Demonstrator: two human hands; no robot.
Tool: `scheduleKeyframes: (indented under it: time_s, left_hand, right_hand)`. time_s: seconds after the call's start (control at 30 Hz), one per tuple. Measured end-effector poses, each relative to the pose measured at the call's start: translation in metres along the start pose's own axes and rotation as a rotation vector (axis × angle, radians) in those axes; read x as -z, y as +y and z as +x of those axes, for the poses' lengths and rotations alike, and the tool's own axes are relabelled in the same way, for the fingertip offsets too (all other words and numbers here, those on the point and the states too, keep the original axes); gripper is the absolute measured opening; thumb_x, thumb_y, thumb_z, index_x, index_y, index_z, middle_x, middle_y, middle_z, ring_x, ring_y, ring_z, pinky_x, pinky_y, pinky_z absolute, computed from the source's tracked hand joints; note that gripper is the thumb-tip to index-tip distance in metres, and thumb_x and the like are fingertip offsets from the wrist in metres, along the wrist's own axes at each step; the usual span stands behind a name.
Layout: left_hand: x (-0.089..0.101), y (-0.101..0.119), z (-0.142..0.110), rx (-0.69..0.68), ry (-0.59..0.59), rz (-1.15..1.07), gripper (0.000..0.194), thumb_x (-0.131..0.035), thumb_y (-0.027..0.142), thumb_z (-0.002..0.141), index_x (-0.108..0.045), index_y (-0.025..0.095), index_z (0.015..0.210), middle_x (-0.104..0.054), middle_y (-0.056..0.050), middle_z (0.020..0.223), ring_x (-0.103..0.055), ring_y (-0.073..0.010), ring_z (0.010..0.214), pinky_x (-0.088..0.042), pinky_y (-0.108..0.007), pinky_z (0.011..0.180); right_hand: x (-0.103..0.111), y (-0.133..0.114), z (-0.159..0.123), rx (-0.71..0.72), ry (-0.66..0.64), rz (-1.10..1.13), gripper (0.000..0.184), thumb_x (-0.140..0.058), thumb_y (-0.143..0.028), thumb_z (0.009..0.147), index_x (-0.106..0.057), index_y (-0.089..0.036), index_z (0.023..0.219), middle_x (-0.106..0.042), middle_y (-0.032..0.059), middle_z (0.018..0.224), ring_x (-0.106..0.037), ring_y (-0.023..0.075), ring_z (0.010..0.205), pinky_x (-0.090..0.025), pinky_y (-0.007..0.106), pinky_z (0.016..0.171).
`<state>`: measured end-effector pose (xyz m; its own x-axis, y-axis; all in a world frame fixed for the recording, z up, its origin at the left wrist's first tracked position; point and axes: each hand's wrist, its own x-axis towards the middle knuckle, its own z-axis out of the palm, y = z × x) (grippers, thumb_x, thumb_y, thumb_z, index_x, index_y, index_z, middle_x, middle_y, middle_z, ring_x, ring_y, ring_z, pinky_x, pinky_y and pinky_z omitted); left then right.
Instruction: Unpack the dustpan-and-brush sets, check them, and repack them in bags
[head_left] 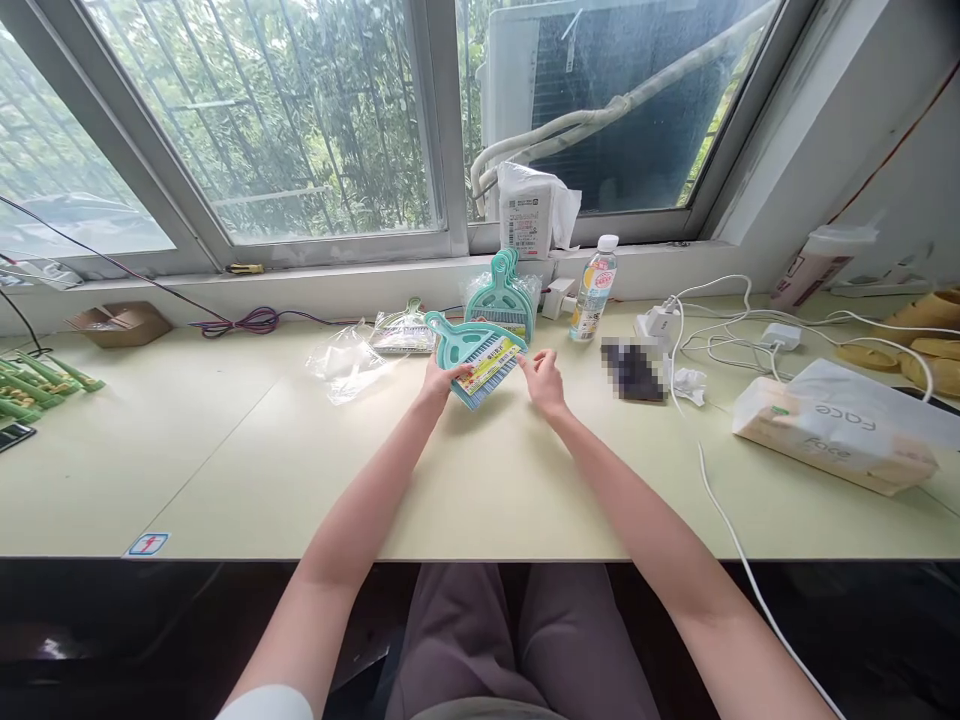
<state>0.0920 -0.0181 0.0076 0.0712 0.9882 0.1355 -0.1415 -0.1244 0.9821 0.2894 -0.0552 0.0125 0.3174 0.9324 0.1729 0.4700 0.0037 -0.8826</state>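
Observation:
A small teal dustpan and brush set (480,350) with a yellow label is held tilted above the table, its handle toward the upper left. My left hand (444,380) grips its lower left side, thumb over the front. At the right edge, the fingers of my right hand (543,382) pinch its corner by the label. Just behind stand more teal dustpans (501,295), stacked upright in clear wrap. Left of them lies another dustpan set (405,330) in clear packaging. A crumpled clear plastic bag (345,362) rests beside it.
Toward the right are a drink bottle (594,290), a blurred dark object (634,370), white cables with a charger (780,336) and a tissue pack (836,425). An open cardboard box (124,324) and green stalks (41,385) are at the left. Windows (285,120) rise behind the table.

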Motion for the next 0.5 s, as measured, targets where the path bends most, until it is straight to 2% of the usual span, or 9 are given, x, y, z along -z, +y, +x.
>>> scheduleKeyframes:
  time_s: [0.1,0.17,0.27,0.37,0.5]
  left_hand:
    - [-0.006,-0.001,-0.003,0.023,0.025,-0.126,0.066,-0.082,0.023,0.053,-0.054,0.017,0.112,-0.064,-0.011,0.111,-0.064,-0.0253,0.102,-0.052,-0.043,0.092]
    - [-0.012,-0.003,-0.006,0.018,0.020,-0.184,0.069,-0.084,0.022,0.050,-0.054,0.017,0.112,-0.065,-0.009,0.105,-0.065,-0.0251,0.098,-0.053,-0.044,0.091]
    - [-0.022,-0.009,-0.011,0.010,0.020,-0.199,0.079,-0.086,0.019,0.048,-0.050,0.020,0.118,-0.065,-0.007,0.104,-0.064,-0.0242,0.097,-0.052,-0.045,0.090]
    - [-0.026,-0.011,-0.013,-0.035,0.031,-0.157,0.087,-0.087,0.019,0.046,-0.047,0.021,0.123,-0.064,-0.006,0.107,-0.063,-0.0234,0.099,-0.052,-0.044,0.091]
    - [-0.027,-0.015,-0.013,-0.055,0.049,-0.102,0.087,-0.087,0.021,0.048,-0.047,0.021,0.125,-0.064,-0.006,0.109,-0.063,-0.0237,0.101,-0.050,-0.044,0.093]
  right_hand:
    - [-0.023,-0.005,-0.013,-0.161,-0.275,0.414,0.034,-0.054,-0.049,0.086,-0.042,-0.022,0.104,-0.064,0.0093,0.105,-0.065,0.0195,0.083,-0.054,0.031,0.065]
    - [-0.034,-0.006,-0.019,-0.201,-0.350,0.680,0.028,-0.058,-0.038,0.085,-0.042,-0.024,0.104,-0.062,0.0074,0.116,-0.066,0.0169,0.090,-0.057,0.029,0.070]
    - [-0.039,-0.001,-0.021,-0.233,-0.279,0.857,0.026,-0.062,-0.023,0.081,-0.047,-0.024,0.103,-0.063,0.0039,0.118,-0.067,0.0152,0.094,-0.058,0.028,0.076]
    - [-0.036,0.006,-0.017,-0.266,-0.221,0.872,0.026,-0.066,-0.020,0.077,-0.052,-0.022,0.099,-0.067,0.0041,0.111,-0.068,0.0166,0.090,-0.060,0.031,0.076]
    - [-0.033,0.008,-0.015,-0.271,-0.211,0.900,0.027,-0.070,-0.017,0.075,-0.055,-0.021,0.098,-0.070,0.0037,0.106,-0.070,0.0167,0.086,-0.061,0.030,0.074]
